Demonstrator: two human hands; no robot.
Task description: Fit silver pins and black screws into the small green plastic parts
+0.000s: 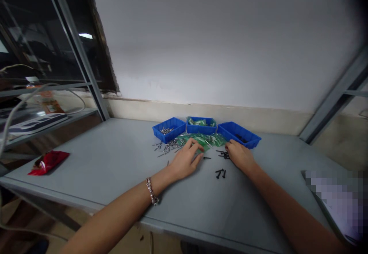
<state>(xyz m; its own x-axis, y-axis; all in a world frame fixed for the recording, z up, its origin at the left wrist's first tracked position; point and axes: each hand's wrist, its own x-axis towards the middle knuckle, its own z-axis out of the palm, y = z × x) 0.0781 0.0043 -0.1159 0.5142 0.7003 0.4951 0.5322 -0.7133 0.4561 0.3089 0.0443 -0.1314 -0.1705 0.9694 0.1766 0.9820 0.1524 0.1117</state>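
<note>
Where the two hands meet the grey table (115, 169), small fasteners are scattered in three kinds. Black screws (220, 174) are seen lying loose between and just in front of the hands, short and dark, a few in a little cluster and one (207, 157) alone near the left fingertips. Silver nails (166, 146) are spread in a thin, shiny litter to the left, and green plastic pieces (205, 141) are heaped behind the fingers.

The left hand (185, 162) is laid flat, palm down, fingers spread and open, resting on the edge of the green heap; nothing is gripped by it, and a beaded bracelet (151, 191) is worn on its wrist. The right hand (239, 155) is also set palm down, its fingertips touching a small bunch of black screws (224, 154); whether any are pinched cannot be told.

Behind the litter three blue trays are lined up against the wall: the left tray (169, 129) holds silver nails, the middle tray (201, 125) green pieces, the right tray (239, 134) something dark. A red packet (48, 162) lies well apart at the table's left edge.
</note>
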